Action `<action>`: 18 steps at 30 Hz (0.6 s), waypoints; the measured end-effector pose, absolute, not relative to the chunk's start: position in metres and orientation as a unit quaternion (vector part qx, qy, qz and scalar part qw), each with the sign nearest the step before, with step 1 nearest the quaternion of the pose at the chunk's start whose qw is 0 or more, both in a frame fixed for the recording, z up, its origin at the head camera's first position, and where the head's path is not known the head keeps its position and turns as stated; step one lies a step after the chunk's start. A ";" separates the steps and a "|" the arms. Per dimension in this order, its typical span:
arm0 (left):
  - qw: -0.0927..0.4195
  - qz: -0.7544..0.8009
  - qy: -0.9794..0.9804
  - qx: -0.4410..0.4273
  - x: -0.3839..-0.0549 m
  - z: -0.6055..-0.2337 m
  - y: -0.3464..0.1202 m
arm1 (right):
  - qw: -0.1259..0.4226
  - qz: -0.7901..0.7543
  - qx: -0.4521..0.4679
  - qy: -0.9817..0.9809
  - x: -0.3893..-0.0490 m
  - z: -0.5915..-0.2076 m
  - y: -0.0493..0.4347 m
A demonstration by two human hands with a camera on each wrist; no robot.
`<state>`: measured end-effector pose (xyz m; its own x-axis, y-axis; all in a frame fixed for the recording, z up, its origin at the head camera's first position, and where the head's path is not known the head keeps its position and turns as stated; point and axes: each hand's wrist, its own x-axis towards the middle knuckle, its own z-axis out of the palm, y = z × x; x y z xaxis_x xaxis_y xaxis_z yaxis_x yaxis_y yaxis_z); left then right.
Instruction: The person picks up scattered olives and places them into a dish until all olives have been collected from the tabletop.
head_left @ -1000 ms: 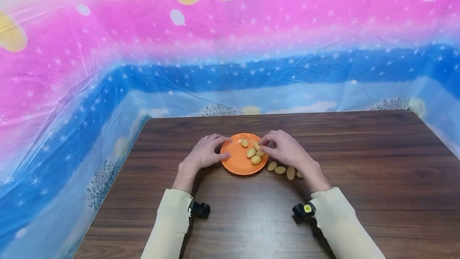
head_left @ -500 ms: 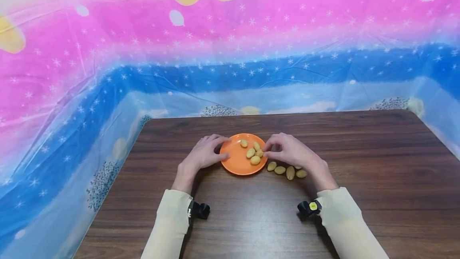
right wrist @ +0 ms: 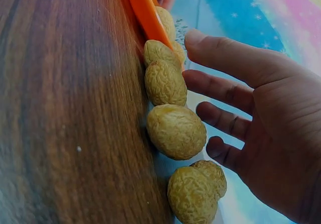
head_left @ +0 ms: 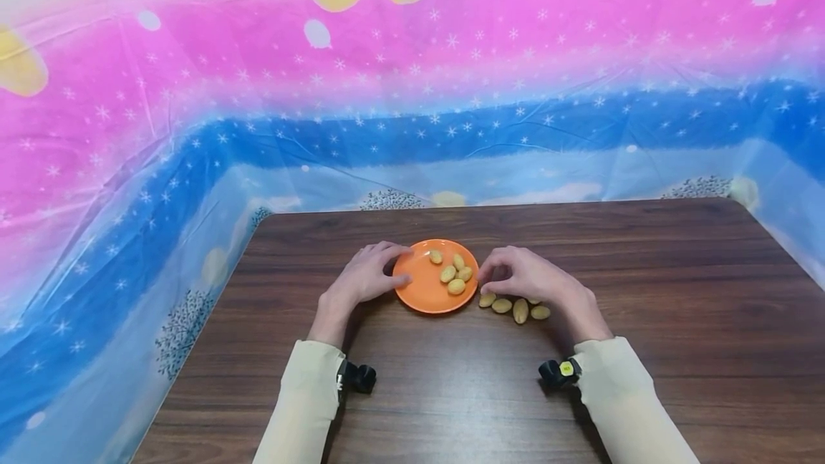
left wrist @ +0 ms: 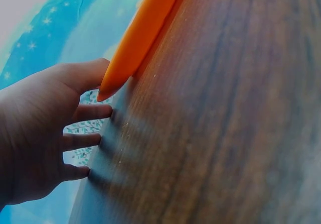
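Observation:
An orange plate (head_left: 412, 288) holds several small, oval, wrinkled yellow-brown pieces (head_left: 447, 274), nut- or fruit-like, mostly toward its right side. My left hand (head_left: 367, 274) rests at the plate's left rim, thumb and index fingertips over the edge; in the left wrist view its other fingers reach down to the tabletop. Just right of the plate is my right hand (head_left: 531, 278), with nothing seen between thumb and fingers. More of the wrinkled pieces (head_left: 520, 311) lie in a row on the table beneath and before it, close to its fingertips in the right wrist view (right wrist: 176, 132).
The table (head_left: 425, 392) is dark wood grain with rounded far corners. A pink and blue patterned cloth (head_left: 412, 120) hangs behind it and along the left. Each wrist wears a black camera, the left camera (head_left: 357, 377) and the right camera (head_left: 558, 374).
My right hand has drawn back from over the plate, moving right and slightly nearer, and the pieces there stay on the plate. My left hand has kept its place at the rim.

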<state>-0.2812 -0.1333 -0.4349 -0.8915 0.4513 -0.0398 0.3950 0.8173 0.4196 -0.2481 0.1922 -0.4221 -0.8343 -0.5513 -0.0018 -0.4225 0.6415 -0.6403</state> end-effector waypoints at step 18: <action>0.068 0.200 0.952 0.221 -0.281 -0.435 -0.133 | 0.171 -0.334 -0.266 0.888 -0.247 -0.427 0.196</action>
<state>-0.2814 -0.1333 -0.4350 -0.8932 0.4477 -0.0412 0.3932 0.8223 0.4113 -0.2472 0.1959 -0.4273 -0.8006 -0.5859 -0.1258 -0.3581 0.6361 -0.6835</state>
